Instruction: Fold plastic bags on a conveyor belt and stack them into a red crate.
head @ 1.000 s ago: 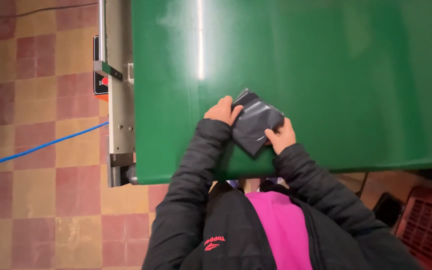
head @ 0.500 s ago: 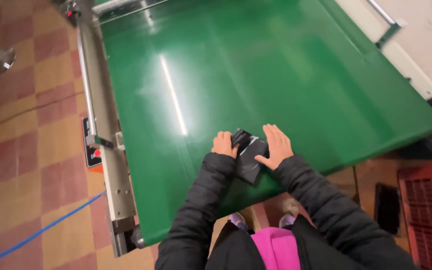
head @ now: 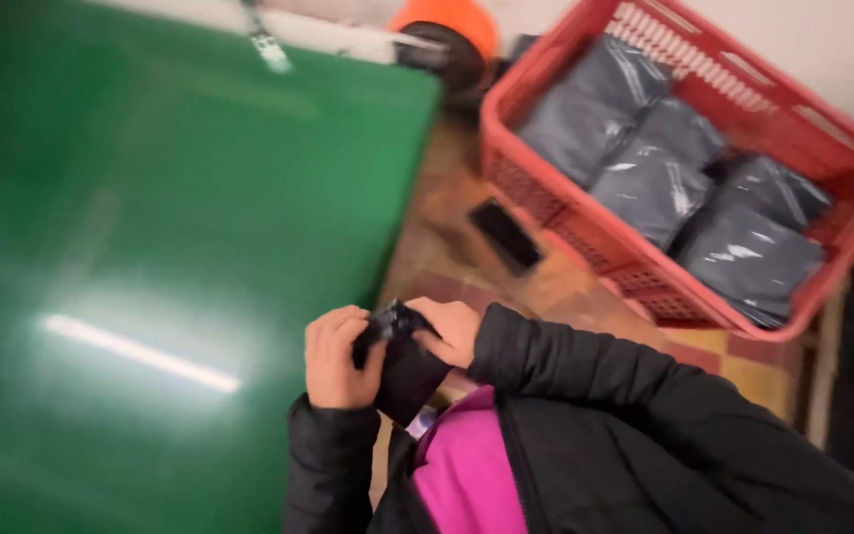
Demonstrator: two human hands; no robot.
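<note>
Gripping a dark packet point(head: 402, 361), left hand point(head: 336, 358) and right hand point(head: 449, 331) curl closed at chest height.

The desk point(head: 150, 247) is glossy green. Right of it stands a red lattice crate point(head: 585, 213) of dark grey bags point(head: 654, 188). Nearer, a black jacket point(head: 644, 435) shows a pink lining point(head: 467, 475).

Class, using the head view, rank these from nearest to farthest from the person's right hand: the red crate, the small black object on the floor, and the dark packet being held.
1. Dark packet, gripped in the right hand.
2. Small black object, on the floor beyond.
3. Red crate, farther right.
</note>
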